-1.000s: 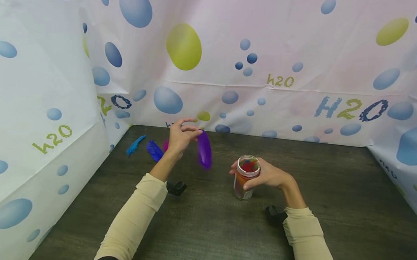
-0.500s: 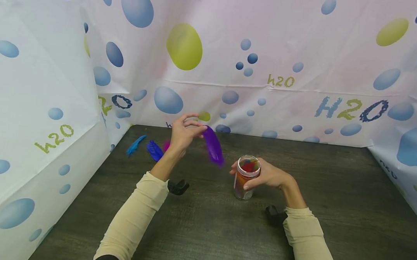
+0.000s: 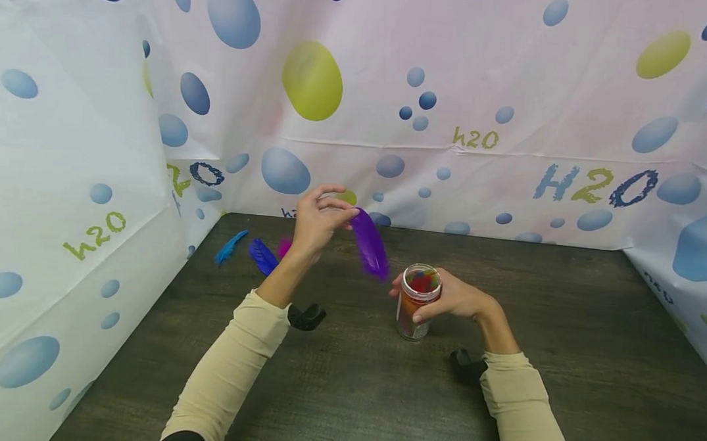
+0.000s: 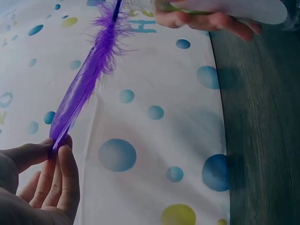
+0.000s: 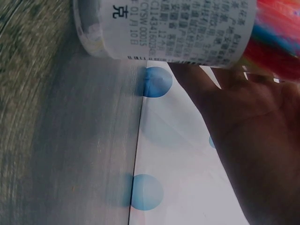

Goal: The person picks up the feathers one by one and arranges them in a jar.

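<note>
My left hand (image 3: 318,225) pinches a purple feather (image 3: 370,245) by its tip, between thumb and fingers. In the left wrist view the feather (image 4: 82,84) slants up to a fluffy end and a dark quill, away from the fingers. The right hand (image 3: 457,296) grips an open glass jar (image 3: 405,315) that stands upright on the table. Red and other bright-coloured things show inside the jar's mouth. A white printed label (image 5: 173,28) covers part of the jar in the right wrist view. The feather hangs in the air, left of the jar and apart from it.
At the table's back left lie a light blue feather (image 3: 230,247), a dark blue feather (image 3: 262,256) and a pink one (image 3: 284,246), partly hidden by the left hand. A patterned sheet (image 3: 382,103) rises behind the dark table (image 3: 358,392). Black straps (image 3: 306,317) sit at both wrists.
My left hand has moved up and to the right with the purple feather, bringing it nearer the jar. The feather has tilted more. The right hand and the jar have stayed in place.
</note>
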Demonstrator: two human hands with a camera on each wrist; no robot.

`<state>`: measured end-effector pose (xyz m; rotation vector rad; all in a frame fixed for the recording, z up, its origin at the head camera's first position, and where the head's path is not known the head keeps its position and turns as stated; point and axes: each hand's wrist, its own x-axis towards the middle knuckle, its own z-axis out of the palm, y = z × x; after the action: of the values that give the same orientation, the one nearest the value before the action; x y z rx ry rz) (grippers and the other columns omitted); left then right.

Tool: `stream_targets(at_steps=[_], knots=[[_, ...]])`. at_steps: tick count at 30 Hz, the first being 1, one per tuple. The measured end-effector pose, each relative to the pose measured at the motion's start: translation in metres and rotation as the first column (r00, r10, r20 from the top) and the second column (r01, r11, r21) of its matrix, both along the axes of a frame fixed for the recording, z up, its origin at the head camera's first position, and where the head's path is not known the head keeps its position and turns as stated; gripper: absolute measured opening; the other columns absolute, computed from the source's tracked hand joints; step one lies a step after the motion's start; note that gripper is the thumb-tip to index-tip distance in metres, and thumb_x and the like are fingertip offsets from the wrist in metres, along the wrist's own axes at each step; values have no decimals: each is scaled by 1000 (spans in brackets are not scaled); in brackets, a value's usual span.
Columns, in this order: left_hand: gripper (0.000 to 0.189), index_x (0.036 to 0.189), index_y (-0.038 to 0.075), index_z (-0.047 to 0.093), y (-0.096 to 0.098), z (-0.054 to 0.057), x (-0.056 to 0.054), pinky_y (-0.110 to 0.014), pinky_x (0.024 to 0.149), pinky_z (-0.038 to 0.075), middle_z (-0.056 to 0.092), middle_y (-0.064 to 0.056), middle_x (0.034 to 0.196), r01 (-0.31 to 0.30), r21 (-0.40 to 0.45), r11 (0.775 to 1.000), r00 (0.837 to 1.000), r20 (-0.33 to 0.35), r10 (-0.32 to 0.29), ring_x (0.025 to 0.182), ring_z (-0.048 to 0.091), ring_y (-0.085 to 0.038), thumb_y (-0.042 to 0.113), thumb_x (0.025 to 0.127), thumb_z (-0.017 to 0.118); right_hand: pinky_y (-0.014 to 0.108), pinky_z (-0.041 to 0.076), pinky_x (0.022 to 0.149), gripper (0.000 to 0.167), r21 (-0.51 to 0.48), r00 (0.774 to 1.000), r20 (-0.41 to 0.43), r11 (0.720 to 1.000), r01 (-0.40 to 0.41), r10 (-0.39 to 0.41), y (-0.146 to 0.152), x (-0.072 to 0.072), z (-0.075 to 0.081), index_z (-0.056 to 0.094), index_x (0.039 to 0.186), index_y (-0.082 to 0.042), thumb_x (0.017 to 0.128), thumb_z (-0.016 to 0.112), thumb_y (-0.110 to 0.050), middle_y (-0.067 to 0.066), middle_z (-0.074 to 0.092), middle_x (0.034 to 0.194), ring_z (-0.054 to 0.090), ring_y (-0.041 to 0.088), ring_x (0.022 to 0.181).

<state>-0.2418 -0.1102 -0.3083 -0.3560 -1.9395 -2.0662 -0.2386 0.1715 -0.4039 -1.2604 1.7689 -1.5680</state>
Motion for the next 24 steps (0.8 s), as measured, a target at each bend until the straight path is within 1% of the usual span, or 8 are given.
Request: stream_targets(at_steps=[6, 9, 13, 14, 16, 18, 21, 24], knots=[[40, 125, -9, 61, 6, 2, 3, -39, 66, 64, 73, -4, 80, 11, 1, 1000, 1000, -13, -11, 66, 72, -13, -15, 87, 74, 40, 55, 101, 55, -1, 1000, -18, 1000, 2, -2, -1, 1, -2, 56, 134, 8, 87, 82, -4, 6, 69, 131, 61, 47, 121], [40, 124, -8, 62, 9, 2, 3, -42, 67, 64, 73, -7, 80, 19, 12, 1000, 1000, -6, -19, 64, 71, -13, -15, 87, 74, 41, 55, 101, 54, -1, 1000, -18, 1000, 4, -4, -1, 1, -3, 56, 133, 7, 88, 82, -5, 7, 69, 130, 62, 48, 120], [40, 123, -8, 62, 14, 4, 4, -51, 71, 63, 72, -4, 79, 26, 31, 999, 1000, -5, -26, 62, 70, -14, -15, 86, 74, 41, 56, 100, 55, 3, 1000, -7, 1000, 9, -9, -1, 2, -4, 56, 134, 7, 88, 83, -8, 8, 70, 129, 65, 41, 117], [40, 123, -8, 62, 15, 5, 4, -51, 71, 63, 72, -3, 78, 26, 34, 999, 1000, -8, -26, 61, 70, -14, -15, 86, 74, 41, 56, 100, 56, 2, 1000, -3, 1000, 8, -8, -1, 2, -4, 56, 135, 8, 88, 82, -8, 8, 70, 129, 66, 39, 117], [39, 123, -9, 62, 19, 7, 5, -47, 68, 64, 72, -2, 77, 31, 47, 998, 999, -18, -30, 60, 70, -14, -16, 86, 74, 42, 57, 99, 57, 2, 1000, 1, 1000, 8, -8, -1, 2, -4, 55, 135, 8, 89, 82, -9, 8, 70, 129, 67, 36, 115], [39, 122, -10, 62, 23, 9, 6, -43, 66, 64, 72, -3, 78, 30, 54, 998, 999, -31, -29, 60, 70, -13, -17, 86, 74, 42, 56, 100, 58, 2, 1000, 12, 1000, 8, -8, -1, 3, -4, 54, 136, 9, 89, 82, -9, 7, 70, 129, 66, 41, 116], [38, 122, -10, 62, 29, 10, 7, -34, 61, 63, 73, -11, 81, 27, 50, 998, 998, -63, -24, 60, 70, -13, -17, 86, 73, 41, 56, 100, 58, 3, 1000, 13, 1000, 9, -9, -1, 2, -5, 53, 136, 10, 89, 82, -8, 7, 70, 129, 65, 43, 117], [37, 121, -9, 62, 35, 9, 8, -34, 61, 62, 72, -20, 86, 17, 19, 1000, 995, -99, -16, 60, 70, -12, -15, 87, 74, 41, 56, 100, 59, 1, 1000, 18, 1000, 7, -7, -1, 2, -5, 52, 137, 11, 89, 81, -8, 7, 70, 129, 63, 46, 119]])
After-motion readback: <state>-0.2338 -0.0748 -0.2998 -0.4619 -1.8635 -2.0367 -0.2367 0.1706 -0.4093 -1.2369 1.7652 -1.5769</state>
